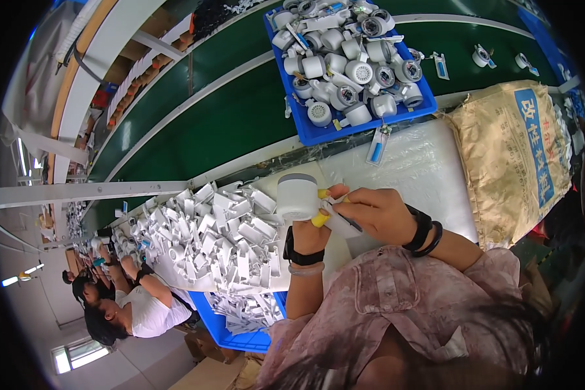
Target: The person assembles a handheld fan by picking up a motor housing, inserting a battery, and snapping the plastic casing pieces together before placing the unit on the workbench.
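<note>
Pink mottled shirt (387, 286) fills the foreground; the left hand (312, 234) grips a white cylindrical housing (298, 200), the right hand (382, 213) pinching something indistinct beside it.

White housing (297, 200) — grey-rimmed, yellow finger cots (319, 220), blue crate (335, 135), green conveyor (240, 117), mottled pink shirt (429, 292)

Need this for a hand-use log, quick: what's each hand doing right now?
Left hand: closed, holding a white-and-gray housing.
Right hand: fingers pinched together beside the housing; what they grip cannot be told.
</note>
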{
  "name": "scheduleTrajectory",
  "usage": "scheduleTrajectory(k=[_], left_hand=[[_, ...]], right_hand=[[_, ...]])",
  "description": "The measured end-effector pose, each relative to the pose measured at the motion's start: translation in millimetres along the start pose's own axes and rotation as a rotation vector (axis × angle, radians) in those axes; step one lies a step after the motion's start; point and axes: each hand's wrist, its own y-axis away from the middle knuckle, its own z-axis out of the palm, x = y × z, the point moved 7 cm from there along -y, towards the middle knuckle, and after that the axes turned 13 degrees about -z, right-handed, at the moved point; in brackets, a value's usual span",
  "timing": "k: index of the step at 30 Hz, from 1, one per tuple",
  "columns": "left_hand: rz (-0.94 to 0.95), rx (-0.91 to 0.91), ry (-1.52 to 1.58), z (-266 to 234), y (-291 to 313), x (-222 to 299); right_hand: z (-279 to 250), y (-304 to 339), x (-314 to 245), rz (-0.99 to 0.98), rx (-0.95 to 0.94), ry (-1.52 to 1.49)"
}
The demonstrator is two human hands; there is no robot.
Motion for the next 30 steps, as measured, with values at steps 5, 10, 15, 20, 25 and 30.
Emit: scheduleTrajectory(k=[5, 10, 15, 20, 25, 30], left_hand=[[0.020, -0.007, 0.027, -1.9, 4.2, 2.7], [0.102, -0.031, -0.083, 6.7, 2.0, 7.5], [0.095, 0.049, -0.158, 3.9, 5.6, 3.2], [0.116, 0.117, -0.233, 10.4, 3.8, 6.0], [0.059, 0.182, -0.298, 3.7, 4.5, 1.0], [0.096, -0.002, 0.054, 4.3, 3.6, -1.1]], right_hand=[[4.5, 2.2, -8.1, -0.001, -0.074, -0.077], [6.8, 6.3, -3.7, 0.149, -0.049, -0.403], [15.0, 10.6, 1.1, 0.297, 0.007, -0.523], [17.5, 9.2, 7.7, 0.316, 0.076, -0.579], [9.4, -0.7, -3.0, 0.243, -0.060, -0.091], [14.6, 7.9, 13.9, 0.331, 0.077, -0.518]])
